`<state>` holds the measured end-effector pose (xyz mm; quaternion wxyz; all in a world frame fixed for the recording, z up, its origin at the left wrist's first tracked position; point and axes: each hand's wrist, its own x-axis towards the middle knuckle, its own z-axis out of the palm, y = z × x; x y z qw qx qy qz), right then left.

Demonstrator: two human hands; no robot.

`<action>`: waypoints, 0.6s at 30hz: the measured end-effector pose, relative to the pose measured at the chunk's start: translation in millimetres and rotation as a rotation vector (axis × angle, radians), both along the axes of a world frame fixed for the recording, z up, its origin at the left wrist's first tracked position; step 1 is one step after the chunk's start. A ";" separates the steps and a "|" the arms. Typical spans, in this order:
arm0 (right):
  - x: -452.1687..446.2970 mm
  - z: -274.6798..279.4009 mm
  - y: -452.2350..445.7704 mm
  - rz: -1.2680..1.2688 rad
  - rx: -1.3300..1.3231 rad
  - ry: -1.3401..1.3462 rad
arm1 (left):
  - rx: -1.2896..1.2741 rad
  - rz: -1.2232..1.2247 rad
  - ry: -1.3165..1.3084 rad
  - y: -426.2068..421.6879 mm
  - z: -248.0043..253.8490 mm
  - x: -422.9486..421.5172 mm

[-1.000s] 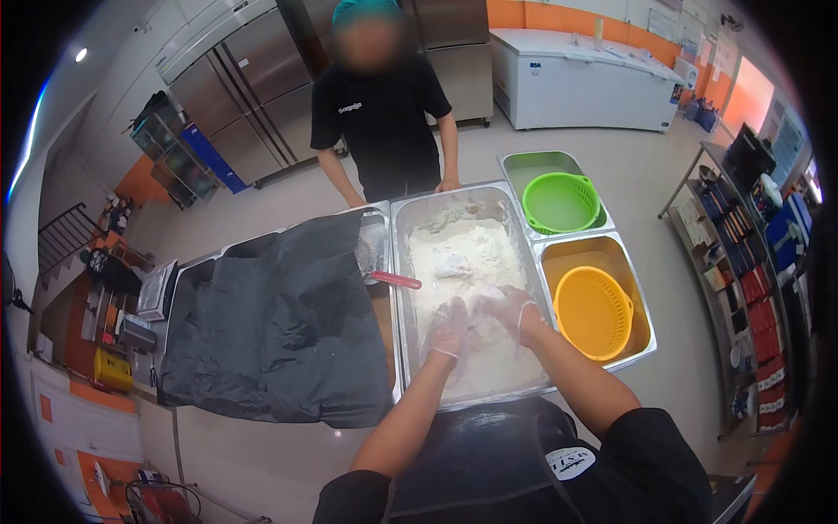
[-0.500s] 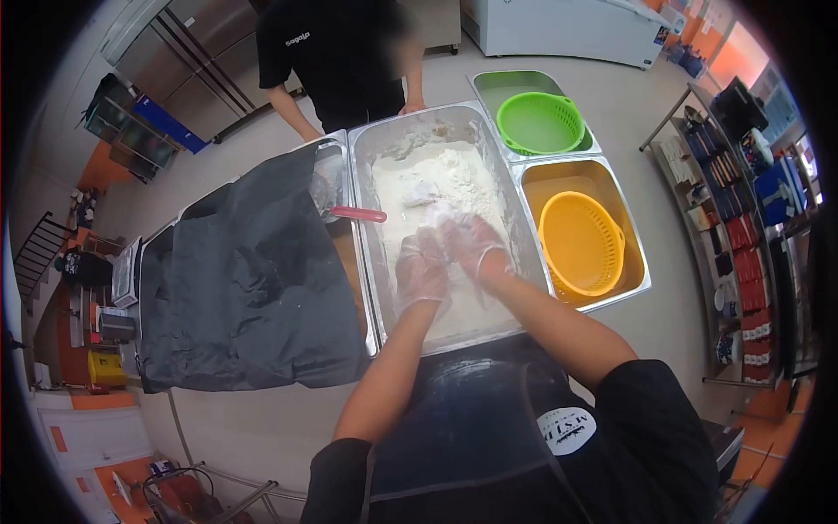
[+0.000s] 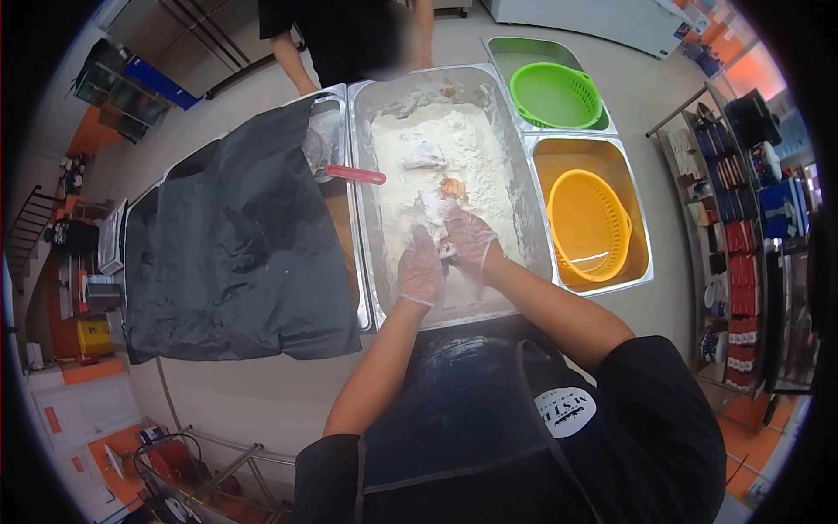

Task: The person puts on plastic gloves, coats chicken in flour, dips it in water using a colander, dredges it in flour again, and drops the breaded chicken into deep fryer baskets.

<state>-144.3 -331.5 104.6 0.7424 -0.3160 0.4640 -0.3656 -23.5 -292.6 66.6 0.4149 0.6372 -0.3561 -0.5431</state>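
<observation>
Both of my hands, in clear plastic gloves, are low over a metal pan [image 3: 358, 262] of white flour [image 3: 484, 144]. My left hand [image 3: 420, 269] is closed against the near side of a flour-coated piece, apparently meat [image 3: 434, 210]. My right hand [image 3: 474, 246] curls around its right side, fingertips pressed in. Just beyond the fingers a patch of orange-brown surface [image 3: 452, 188] shows through the coating. Farther up lies another floured piece [image 3: 425, 155], untouched. The gloves partly hide what is between the palms.
A pink-handled utensil [image 3: 356, 175] rests across the pan's left rim. Black sheeting [image 3: 240, 240] covers the containers to the left. On the right, a green basket [image 3: 556, 96] and a yellow basket [image 3: 587, 227] sit in metal pans. Another person [image 3: 336, 44] stands opposite.
The view has tilted down, so everything sits higher. My hands have drawn slightly toward me, and the orange-brown patch now shows beyond them, apart from the farther floured piece.
</observation>
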 end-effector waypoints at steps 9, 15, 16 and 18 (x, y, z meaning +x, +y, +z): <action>-30.7 -1.3 -64.5 1.040 -0.296 1.007 | 0.214 -0.544 -0.711 -0.4 1.2 23.6; -8.5 -43.5 -225.8 0.757 -0.781 1.491 | 0.318 -0.440 -0.807 11.2 73.2 14.8; -1.8 -46.1 -244.9 0.661 -0.714 1.538 | 0.303 -0.428 -0.799 12.9 85.1 15.1; 15.5 -74.1 -269.9 0.441 -0.734 1.501 | 0.189 -0.387 -0.824 17.5 87.7 16.4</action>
